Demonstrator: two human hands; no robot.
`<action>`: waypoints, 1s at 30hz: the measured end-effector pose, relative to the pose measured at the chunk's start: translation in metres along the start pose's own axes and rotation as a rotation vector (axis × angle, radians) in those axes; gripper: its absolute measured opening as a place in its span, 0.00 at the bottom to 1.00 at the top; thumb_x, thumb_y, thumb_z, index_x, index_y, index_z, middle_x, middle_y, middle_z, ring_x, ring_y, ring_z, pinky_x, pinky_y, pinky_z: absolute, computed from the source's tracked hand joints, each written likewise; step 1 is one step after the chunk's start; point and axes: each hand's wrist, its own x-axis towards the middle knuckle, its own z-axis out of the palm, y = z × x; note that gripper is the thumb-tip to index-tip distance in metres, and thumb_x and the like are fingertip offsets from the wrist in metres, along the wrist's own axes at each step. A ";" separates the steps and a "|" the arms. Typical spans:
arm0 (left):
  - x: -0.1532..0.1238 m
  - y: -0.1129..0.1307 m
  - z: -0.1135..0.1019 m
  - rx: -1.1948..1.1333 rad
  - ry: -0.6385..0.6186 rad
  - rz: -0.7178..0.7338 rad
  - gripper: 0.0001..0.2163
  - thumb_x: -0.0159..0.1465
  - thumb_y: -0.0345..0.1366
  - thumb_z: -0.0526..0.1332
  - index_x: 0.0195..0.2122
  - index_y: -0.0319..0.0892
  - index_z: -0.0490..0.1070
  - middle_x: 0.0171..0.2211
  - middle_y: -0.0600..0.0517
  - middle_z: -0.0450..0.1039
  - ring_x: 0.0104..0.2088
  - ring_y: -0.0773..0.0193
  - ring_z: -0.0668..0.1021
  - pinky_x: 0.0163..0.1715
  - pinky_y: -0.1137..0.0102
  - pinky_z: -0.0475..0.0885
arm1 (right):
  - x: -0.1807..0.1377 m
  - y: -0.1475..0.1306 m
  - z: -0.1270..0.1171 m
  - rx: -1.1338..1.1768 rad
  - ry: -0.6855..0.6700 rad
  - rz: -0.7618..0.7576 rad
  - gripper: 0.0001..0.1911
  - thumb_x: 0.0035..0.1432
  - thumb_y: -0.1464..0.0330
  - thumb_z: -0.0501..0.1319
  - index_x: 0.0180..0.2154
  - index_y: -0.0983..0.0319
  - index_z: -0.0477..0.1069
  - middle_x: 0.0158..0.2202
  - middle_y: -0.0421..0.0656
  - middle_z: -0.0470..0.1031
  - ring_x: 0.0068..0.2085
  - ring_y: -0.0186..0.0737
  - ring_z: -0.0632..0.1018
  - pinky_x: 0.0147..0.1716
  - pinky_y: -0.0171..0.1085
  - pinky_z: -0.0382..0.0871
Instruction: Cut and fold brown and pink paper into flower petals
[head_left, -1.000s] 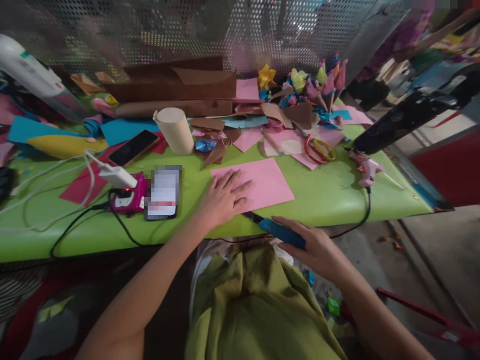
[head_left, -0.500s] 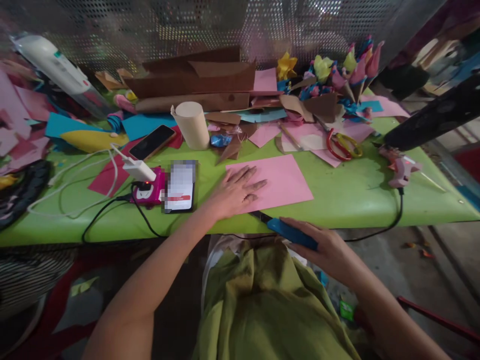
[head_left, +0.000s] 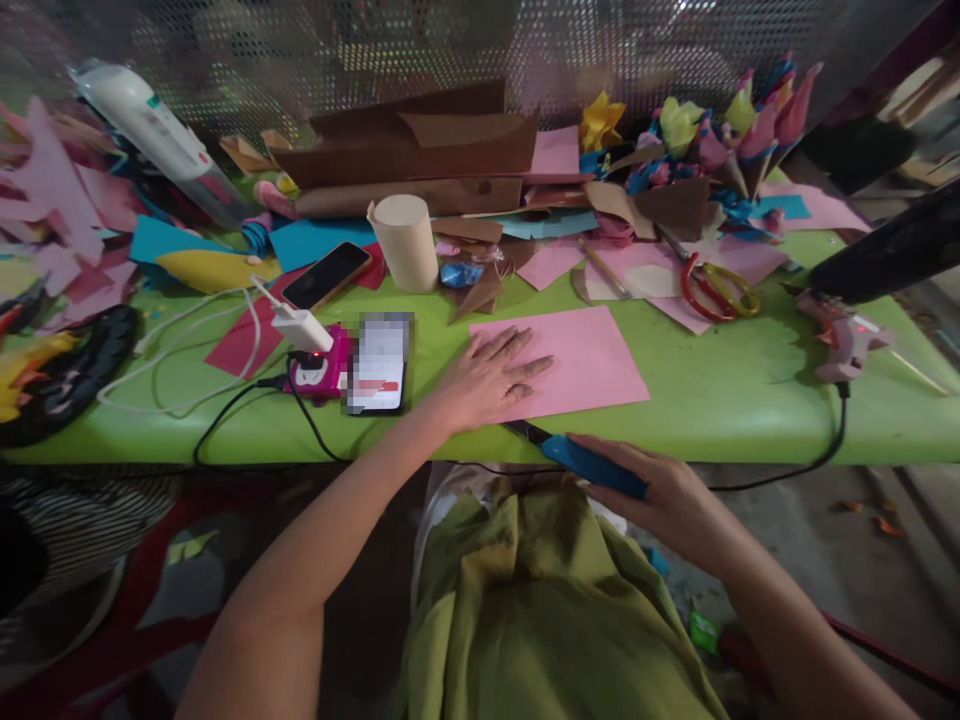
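Pink sheet (head_left: pixel 592 355): plain, one clean rectangle, no folds or marks to be seen. It lies flat on the green table (head_left: pixel 712 410), close to the near edge and in front of the scrap pile.
Left hand (head_left: pixel 491 375): palm down on the sheet's left end, fingers spread and flat, gripping nothing.
Right hand (head_left: pixel 667 495): closed around the cutter, below the table edge and over the lap.
Cutter (head_left: pixel 589 465): blue handle, dark blade pointing left. The tip sits at the sheet's near edge, just below the left hand. Whether it touches the paper I cannot tell.
Scissors (head_left: pixel 709 290): red and yellow handles, on pink scraps behind the sheet to the right.
Glue gun (head_left: pixel 844 345): pink, far right, with a black cord over the table edge.
Roll (head_left: pixel 405 240): beige, upright, behind the sheet to the left.
Phone (head_left: pixel 326 275): dark screen, on red paper left of the roll.
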 end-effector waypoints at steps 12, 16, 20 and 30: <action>0.001 -0.002 0.003 -0.009 0.010 0.010 0.25 0.74 0.45 0.45 0.71 0.61 0.44 0.74 0.58 0.36 0.73 0.54 0.46 0.69 0.50 0.43 | 0.006 -0.005 0.001 -0.001 -0.036 -0.019 0.24 0.62 0.62 0.60 0.60 0.52 0.70 0.54 0.44 0.79 0.50 0.52 0.82 0.47 0.44 0.79; 0.001 -0.001 0.000 -0.024 -0.006 -0.005 0.25 0.74 0.45 0.44 0.71 0.60 0.44 0.74 0.57 0.37 0.73 0.56 0.45 0.69 0.50 0.41 | 0.008 -0.006 0.001 0.010 -0.038 -0.018 0.25 0.62 0.63 0.60 0.60 0.53 0.70 0.54 0.44 0.79 0.49 0.51 0.82 0.46 0.44 0.79; 0.001 0.000 -0.001 -0.044 -0.018 -0.007 0.25 0.74 0.45 0.44 0.71 0.60 0.44 0.74 0.56 0.36 0.73 0.55 0.45 0.70 0.50 0.40 | 0.009 -0.007 0.003 0.018 -0.059 -0.037 0.25 0.62 0.64 0.61 0.60 0.51 0.70 0.54 0.43 0.79 0.49 0.51 0.82 0.46 0.44 0.79; 0.001 -0.008 -0.002 -0.116 0.069 -0.007 0.25 0.71 0.44 0.53 0.69 0.56 0.54 0.72 0.51 0.48 0.71 0.57 0.54 0.68 0.52 0.50 | 0.008 0.013 -0.047 0.043 0.167 -0.047 0.25 0.61 0.59 0.62 0.59 0.56 0.71 0.53 0.46 0.79 0.50 0.52 0.81 0.47 0.45 0.77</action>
